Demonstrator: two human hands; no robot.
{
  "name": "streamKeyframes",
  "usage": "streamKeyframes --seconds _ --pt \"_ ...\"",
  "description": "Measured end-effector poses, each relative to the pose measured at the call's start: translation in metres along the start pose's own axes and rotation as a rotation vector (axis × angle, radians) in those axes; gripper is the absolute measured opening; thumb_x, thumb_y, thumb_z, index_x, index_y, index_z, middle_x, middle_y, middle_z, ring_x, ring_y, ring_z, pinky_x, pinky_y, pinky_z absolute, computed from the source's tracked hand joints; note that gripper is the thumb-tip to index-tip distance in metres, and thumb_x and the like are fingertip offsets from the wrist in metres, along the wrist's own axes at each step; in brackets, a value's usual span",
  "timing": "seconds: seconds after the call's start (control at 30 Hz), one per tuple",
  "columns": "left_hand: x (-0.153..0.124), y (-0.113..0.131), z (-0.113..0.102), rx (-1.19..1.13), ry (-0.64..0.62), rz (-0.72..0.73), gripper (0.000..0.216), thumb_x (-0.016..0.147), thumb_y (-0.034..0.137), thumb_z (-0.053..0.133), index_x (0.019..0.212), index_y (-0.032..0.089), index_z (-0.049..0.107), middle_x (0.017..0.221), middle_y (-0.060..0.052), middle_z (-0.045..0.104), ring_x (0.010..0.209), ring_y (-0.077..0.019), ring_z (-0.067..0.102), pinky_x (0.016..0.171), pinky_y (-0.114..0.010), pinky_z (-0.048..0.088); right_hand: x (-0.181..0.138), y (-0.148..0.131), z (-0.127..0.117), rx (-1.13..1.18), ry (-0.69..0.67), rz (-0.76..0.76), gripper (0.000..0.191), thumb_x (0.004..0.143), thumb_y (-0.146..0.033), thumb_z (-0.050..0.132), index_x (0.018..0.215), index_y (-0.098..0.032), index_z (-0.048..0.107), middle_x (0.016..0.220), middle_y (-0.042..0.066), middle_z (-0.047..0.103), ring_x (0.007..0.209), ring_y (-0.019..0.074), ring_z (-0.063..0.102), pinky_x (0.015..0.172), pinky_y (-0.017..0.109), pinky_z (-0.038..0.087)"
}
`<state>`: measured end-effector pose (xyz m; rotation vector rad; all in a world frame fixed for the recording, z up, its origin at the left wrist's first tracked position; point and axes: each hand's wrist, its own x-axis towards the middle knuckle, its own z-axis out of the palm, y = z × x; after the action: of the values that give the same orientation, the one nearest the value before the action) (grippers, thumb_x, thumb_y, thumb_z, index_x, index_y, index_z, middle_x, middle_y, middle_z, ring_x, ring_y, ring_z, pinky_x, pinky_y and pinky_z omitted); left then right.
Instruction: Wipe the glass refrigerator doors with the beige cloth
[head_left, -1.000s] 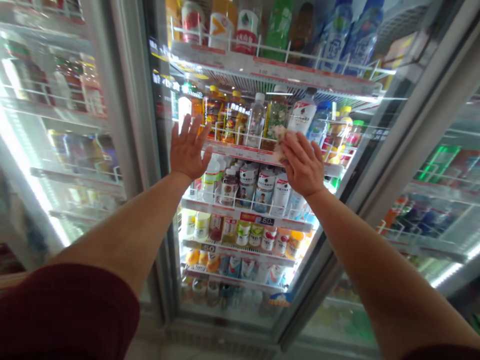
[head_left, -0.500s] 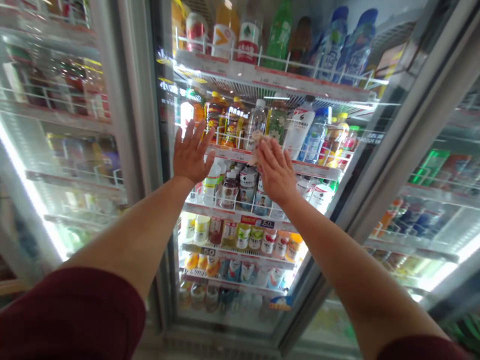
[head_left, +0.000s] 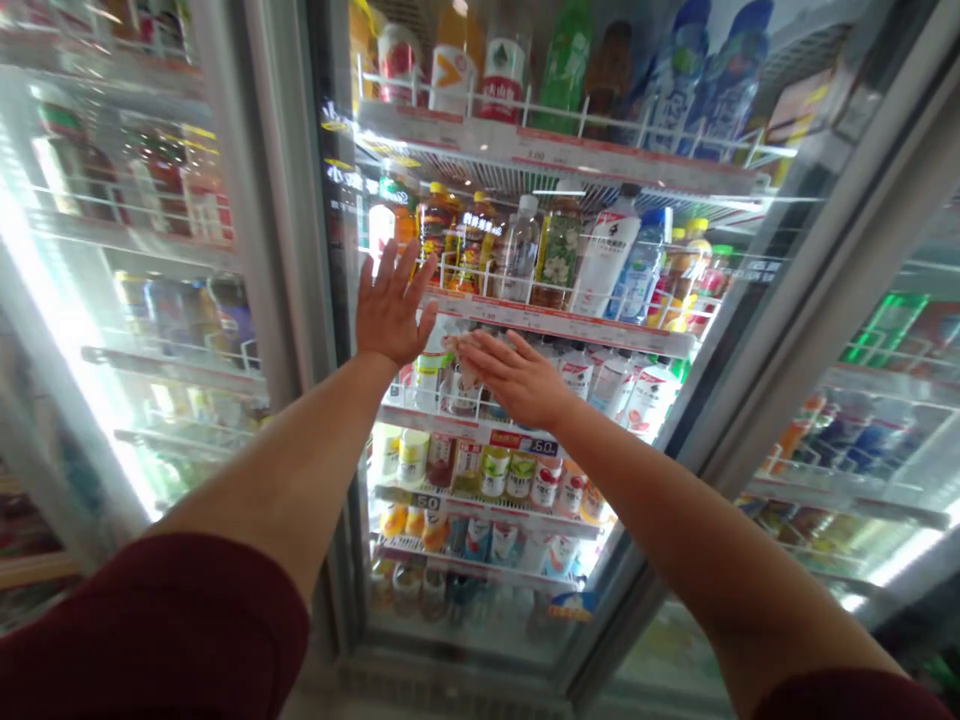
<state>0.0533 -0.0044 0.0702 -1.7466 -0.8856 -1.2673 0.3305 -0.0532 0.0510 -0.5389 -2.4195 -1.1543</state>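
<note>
My left hand [head_left: 391,312] lies flat with its fingers spread against the glass door [head_left: 465,640] of a drinks cooler. Lower and to the right of it, my right hand [head_left: 517,377] presses a crumpled pale cloth [head_left: 463,358] to the same glass. The fingers lie over most of the cloth, so only its left part shows. Behind the glass stand shelves of drinks, among them a clear bottle [head_left: 519,250] and a white-labelled bottle [head_left: 606,255]. Some bottles on the middle shelf are hidden by my right hand.
Metal door frames [head_left: 262,180] run along both sides of this door. More lit cooler sections with bottles stand to the left and right. A price rail [head_left: 562,322] edges the shelf behind the glass. A colourful sticker [head_left: 571,606] sits low on the door.
My right hand has moved down and to the left across the glass with the cloth, its fingers now pointing more leftward. My left hand stays at about the same place.
</note>
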Motion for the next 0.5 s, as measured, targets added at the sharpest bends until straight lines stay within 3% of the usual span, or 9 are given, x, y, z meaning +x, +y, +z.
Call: streamKeyframes --seconds 0.07,0.2,0.4,0.5 --pt "-0.001 -0.001 0.001 0.010 0.019 0.021 0.065 0.106 0.045 0.039 0.167 0.030 0.027 0.173 -0.002 0.022 0.162 -0.0246 0.007 0.134 -0.051 0.005 -0.003 0.005 -0.003 -0.031 0.024 0.027 0.069 0.101 -0.012 0.042 0.167 -0.024 0.024 0.169 -0.003 0.039 0.161 0.0165 0.022 0.137 0.046 0.007" --pt "-0.001 -0.003 0.003 0.027 0.012 0.025 0.066 0.106 0.044 0.039 0.168 0.031 0.024 0.174 -0.002 0.021 0.162 -0.0248 0.007 0.134 -0.054 0.005 -0.012 0.017 -0.008 -0.103 0.185 0.262 0.069 0.104 -0.018 0.042 0.169 -0.024 0.018 0.171 0.001 0.035 0.163 0.0216 0.019 0.136 0.051 0.003" --pt "0.000 -0.001 0.001 0.014 -0.037 -0.017 0.065 0.105 0.046 0.039 0.166 0.027 0.028 0.174 -0.002 0.020 0.162 -0.0273 0.008 0.133 -0.058 0.006 -0.041 0.020 -0.011 -0.097 0.046 -0.055 0.074 0.104 -0.015 0.043 0.169 -0.026 0.011 0.167 -0.003 0.043 0.160 0.0145 0.025 0.136 0.042 0.008" --pt "0.001 0.000 0.001 -0.003 -0.045 -0.036 0.065 0.105 0.046 0.040 0.166 0.028 0.029 0.174 -0.002 0.021 0.162 -0.0276 0.008 0.134 -0.057 0.004 -0.053 0.033 -0.023 -0.175 0.152 0.113 0.071 0.105 -0.019 0.046 0.168 -0.029 0.014 0.166 -0.002 0.043 0.160 0.0173 0.026 0.136 0.045 0.008"
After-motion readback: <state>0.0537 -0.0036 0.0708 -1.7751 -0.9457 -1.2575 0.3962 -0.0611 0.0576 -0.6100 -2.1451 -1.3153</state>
